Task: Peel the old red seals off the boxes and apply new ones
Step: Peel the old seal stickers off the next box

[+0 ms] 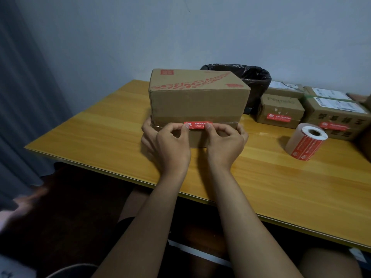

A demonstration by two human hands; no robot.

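My left hand (170, 145) and right hand (225, 144) grip the box (197, 101) on the desk (96, 129), thumbs pinning a red seal (198, 125) on its near face. Seal roll (306, 141) right; more boxes (280, 112) behind.

Matt cardboard box (198, 101); glossy wood table (281, 177)

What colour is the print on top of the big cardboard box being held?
Red, a curved speckled swoosh on the large brown cardboard box; seen in the head view.
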